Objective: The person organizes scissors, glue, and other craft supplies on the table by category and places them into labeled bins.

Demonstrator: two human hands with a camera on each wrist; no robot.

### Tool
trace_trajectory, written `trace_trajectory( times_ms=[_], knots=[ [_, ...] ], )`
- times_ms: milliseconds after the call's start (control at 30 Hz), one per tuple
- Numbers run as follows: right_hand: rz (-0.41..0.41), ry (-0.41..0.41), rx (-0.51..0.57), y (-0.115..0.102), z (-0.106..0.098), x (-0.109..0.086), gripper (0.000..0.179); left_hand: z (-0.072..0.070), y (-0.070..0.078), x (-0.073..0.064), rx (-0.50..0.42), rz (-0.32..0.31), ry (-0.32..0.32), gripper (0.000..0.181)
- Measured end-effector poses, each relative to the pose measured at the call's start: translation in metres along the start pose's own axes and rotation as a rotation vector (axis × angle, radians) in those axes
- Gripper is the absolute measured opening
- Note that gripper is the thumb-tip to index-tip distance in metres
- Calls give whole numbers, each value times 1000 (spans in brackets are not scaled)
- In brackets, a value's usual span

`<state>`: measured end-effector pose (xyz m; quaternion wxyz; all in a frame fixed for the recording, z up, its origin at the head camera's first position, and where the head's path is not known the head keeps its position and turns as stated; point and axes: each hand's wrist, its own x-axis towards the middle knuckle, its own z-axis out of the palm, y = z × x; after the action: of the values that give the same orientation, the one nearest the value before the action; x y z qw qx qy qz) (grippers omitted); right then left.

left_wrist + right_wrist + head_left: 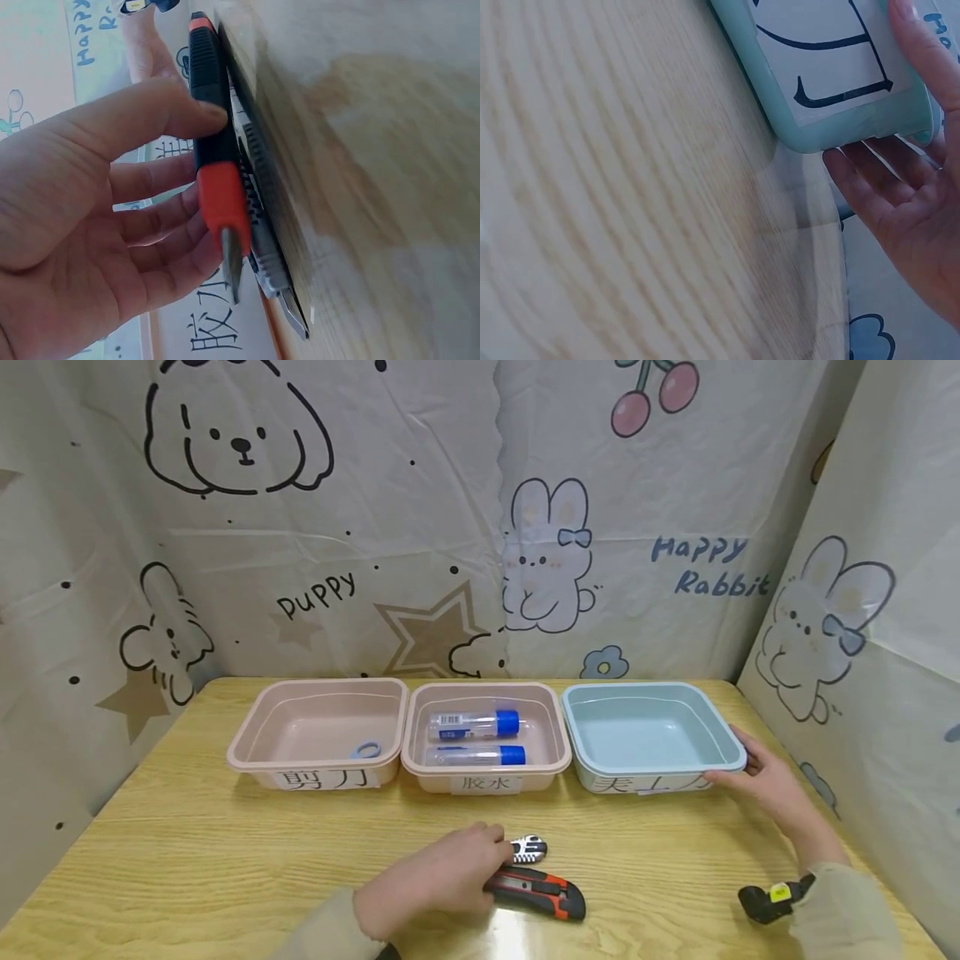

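Note:
My left hand [438,878] pinches a black and red utility knife [542,895] low over the table, with the thumb on one side and the fingers on the other. In the left wrist view its blade tip [232,274] sticks out. Right beside it, a silver utility knife [530,849] lies on the table, partly hidden by the fingers; its blade [294,313] shows too. My right hand [768,785] grips the front right corner of a light blue bin [645,770], thumb over the front of the rim and fingers along the side [870,176].
A pink bin [315,767] with blue-handled scissors [367,749] stands at the left. The middle pink bin [420,769] holds two glue bottles [474,756] with blue caps. Labels are stuck to the bin fronts. A printed curtain [420,527] hangs behind the table [225,860].

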<state>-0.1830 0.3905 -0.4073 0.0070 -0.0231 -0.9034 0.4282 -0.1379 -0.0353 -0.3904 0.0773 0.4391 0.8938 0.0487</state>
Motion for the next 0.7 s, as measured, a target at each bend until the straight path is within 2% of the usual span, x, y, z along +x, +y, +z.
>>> trace_trajectory(
  times_ms=[300,533,700],
  knots=[
    [2,-4,26,-2,2,0,91,-3,2,8,3,18,98,38],
    [-36,-48,70,1,2,3,93,-12,2,27,4,47,207,35],
    [-53,-34,90,1,3,3,92,-20,5,43,-2,37,275,36]
  ],
)
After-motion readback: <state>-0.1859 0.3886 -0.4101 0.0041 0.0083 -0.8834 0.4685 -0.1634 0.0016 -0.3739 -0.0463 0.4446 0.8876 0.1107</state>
